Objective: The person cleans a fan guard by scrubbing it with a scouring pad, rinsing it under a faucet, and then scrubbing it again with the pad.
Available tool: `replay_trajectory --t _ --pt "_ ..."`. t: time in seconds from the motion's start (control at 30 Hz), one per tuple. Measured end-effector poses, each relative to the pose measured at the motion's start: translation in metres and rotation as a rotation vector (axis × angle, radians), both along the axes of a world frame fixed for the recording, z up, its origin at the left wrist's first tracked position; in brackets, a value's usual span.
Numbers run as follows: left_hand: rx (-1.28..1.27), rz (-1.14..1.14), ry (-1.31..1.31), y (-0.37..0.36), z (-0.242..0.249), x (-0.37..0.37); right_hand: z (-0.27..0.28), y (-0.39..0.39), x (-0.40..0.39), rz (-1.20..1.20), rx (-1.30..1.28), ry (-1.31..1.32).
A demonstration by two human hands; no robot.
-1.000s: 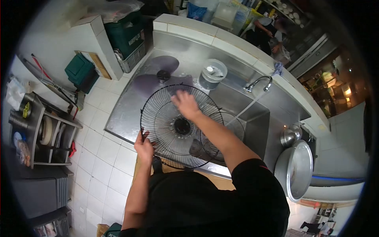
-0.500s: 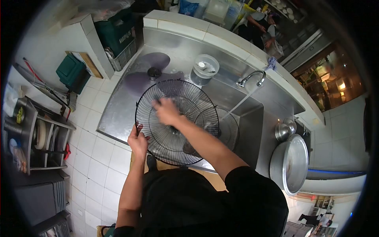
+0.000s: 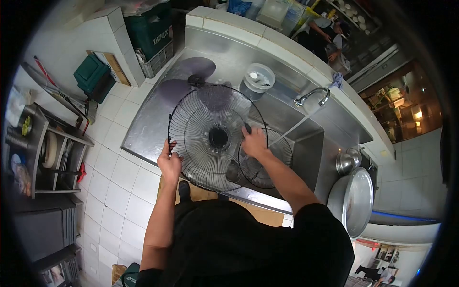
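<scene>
A round black wire fan grille [image 3: 196, 158] is tilted over the steel sink's edge, soap foam on its wires and a dark hub in its middle. My left hand [image 3: 169, 162] grips its left rim. My right hand [image 3: 254, 142] is closed on a small dark tool [image 3: 247, 127] at the grille's right side; its working end is hard to make out. A second fan grille [image 3: 275, 174] lies in the sink basin, partly behind my right forearm. Behind the first grille rests a purple fan blade [image 3: 198, 67], partly seen through the wires.
Water runs from the curved faucet [image 3: 326, 98] into the basin. A clear tub [image 3: 258, 83] of water stands at the back of the sink. Metal pots [image 3: 344, 162] and a large basin [image 3: 358, 203] sit at the right. Another person [image 3: 318, 36] is beyond the tiled ledge [image 3: 267, 38].
My right hand has moved from the upper left of the grille to its right side. My left hand keeps its hold on the rim, and the view has shifted slightly.
</scene>
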State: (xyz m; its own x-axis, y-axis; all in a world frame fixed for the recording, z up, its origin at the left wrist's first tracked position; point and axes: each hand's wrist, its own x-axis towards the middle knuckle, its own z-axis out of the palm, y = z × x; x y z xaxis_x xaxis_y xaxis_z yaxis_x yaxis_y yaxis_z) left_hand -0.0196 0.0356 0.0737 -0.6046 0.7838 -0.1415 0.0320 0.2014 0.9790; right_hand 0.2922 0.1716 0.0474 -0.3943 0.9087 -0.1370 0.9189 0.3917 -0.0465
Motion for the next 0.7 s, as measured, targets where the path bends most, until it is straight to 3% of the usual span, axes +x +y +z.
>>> replay_trajectory --t 0.13,0.17,0.23,0.33,0.4,0.47,0.57,0.7 --pt "0.115 0.037 0.054 0.008 -0.003 -0.001 -0.021 0.034 -0.072 -0.242 0.048 0.286" --pt "0.137 0.039 0.061 0.010 -0.001 -0.004 -0.021 0.033 -0.085 -0.242 0.046 0.288" --pt "0.104 0.033 0.040 0.007 0.012 -0.003 -0.011 0.028 -0.104 -0.016 0.057 0.459" --pt "0.128 0.028 0.031 0.004 0.009 0.000 0.022 0.023 -0.110 0.118 0.095 0.421" --pt "0.174 0.034 0.039 0.000 0.005 0.006 0.027 0.031 -0.112 -0.111 0.099 0.440" --pt "0.218 0.015 -0.044 -0.003 0.018 0.017 0.038 0.019 -0.116 -0.079 -0.006 0.377" --pt "0.234 0.020 -0.051 0.000 0.018 0.015 0.052 -0.013 -0.108 0.332 -0.085 0.249" --pt "0.263 -0.020 -0.008 -0.003 0.049 0.019 0.077 0.016 -0.075 0.257 0.006 0.322"
